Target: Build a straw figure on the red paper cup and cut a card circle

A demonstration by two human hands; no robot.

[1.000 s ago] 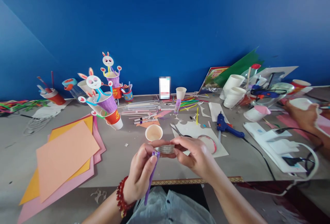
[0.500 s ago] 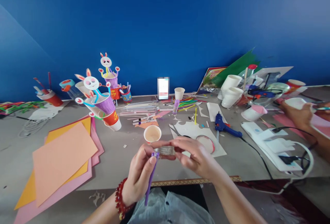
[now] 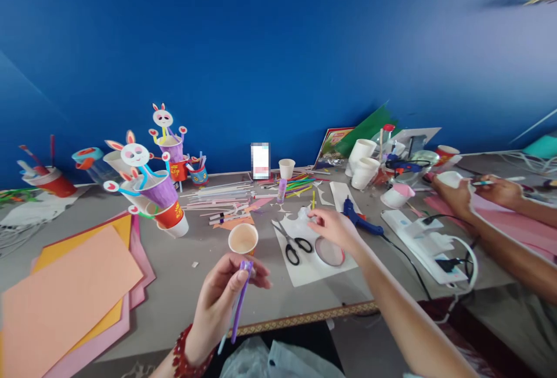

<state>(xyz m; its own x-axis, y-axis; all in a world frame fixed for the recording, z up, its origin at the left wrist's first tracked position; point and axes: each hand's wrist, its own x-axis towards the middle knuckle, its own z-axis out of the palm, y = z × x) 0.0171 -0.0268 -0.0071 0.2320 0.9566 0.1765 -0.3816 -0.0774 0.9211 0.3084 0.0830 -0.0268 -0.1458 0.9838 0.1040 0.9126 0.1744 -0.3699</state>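
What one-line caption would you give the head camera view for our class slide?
At a cluttered craft table, the left hand pinches a purple straw while the right hand reaches over the scissors.

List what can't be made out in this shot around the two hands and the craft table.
- Head view: whether the left hand grips anything besides the purple straw; its curled fingers hide the palm.
- Whether the right hand holds or touches something over the white paper; its back hides the fingertips.
- The pixelated card: blurred out.
- The orange paper stack: cut off by the left edge.
- Print on the red cup: too small.
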